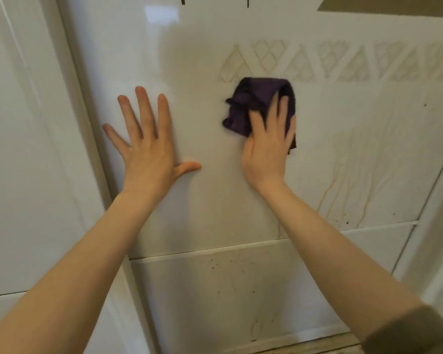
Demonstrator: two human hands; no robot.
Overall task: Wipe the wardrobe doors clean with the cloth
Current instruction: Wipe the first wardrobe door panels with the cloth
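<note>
At the bottom edge you see a narrow strip of mottled floor (315,344). In your top right corner sits a flat tan-brown surface (394,3). The light is soft, with one pale glare (161,14) high up.

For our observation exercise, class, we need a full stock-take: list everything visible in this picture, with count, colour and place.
wardrobe door: one, glossy white, centre, crossed by horizontal seams
neighbouring panel: one, white, left
patterned band: one, beige diamond lattice, upper right of the door
drip streaks: several, brownish, lower right of the cloth
specks: many, dark, lower panel
cloth: one, purple, bunched, under the right hand
sleeve: one, olive, bottom right
left hand: one, flat on the door, fingers spread
right hand: one, pressing the cloth against the door
</note>
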